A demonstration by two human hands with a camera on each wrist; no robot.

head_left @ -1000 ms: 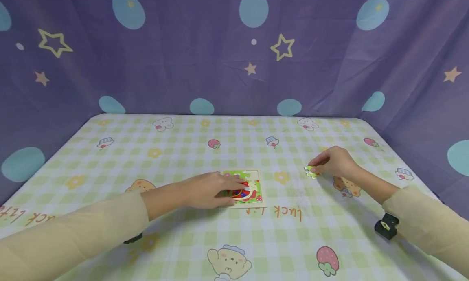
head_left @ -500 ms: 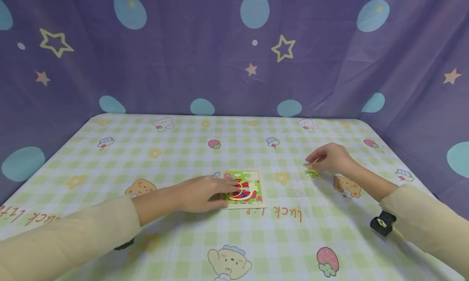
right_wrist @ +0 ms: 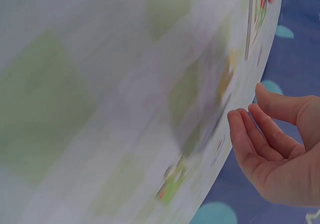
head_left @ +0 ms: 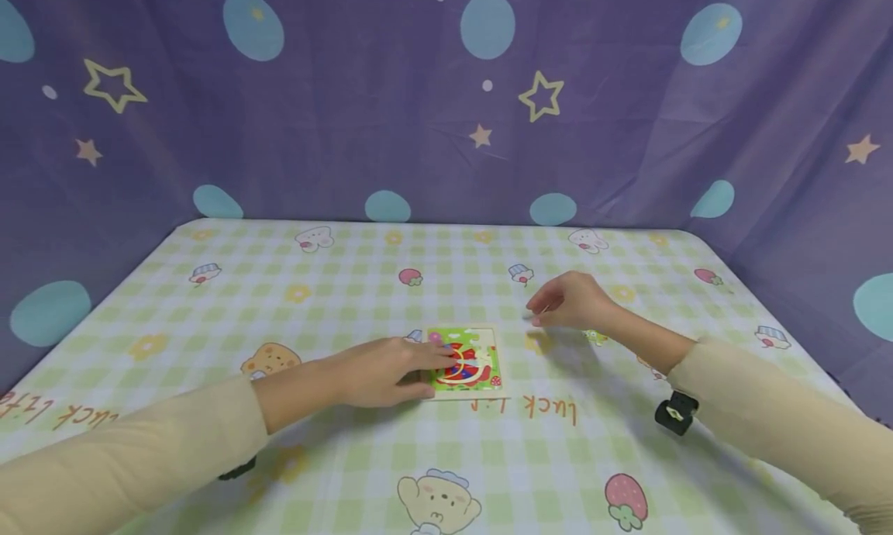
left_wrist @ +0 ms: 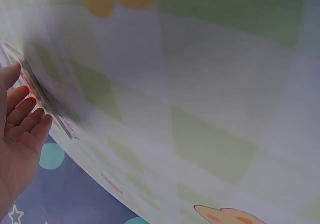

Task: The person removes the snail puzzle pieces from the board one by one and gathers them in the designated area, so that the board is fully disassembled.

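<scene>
Left hand (head_left: 384, 372): loosely spread, touching square puzzle (head_left: 484, 368) | right hand (head_left: 575, 302): pinching thin sliver (head_left: 528, 315) (pale) | knobbed piece (head_left: 595, 337) nearby

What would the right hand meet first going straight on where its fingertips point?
The right hand would likely meet the puzzle board first, though the hand's height above the tablecloth is unclear; it might pass over.

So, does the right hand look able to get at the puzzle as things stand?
Probably yes: only cloth shows between the right hand and the puzzle, and the left hand lies over the puzzle's left part, leaving its right side uncovered.
</scene>
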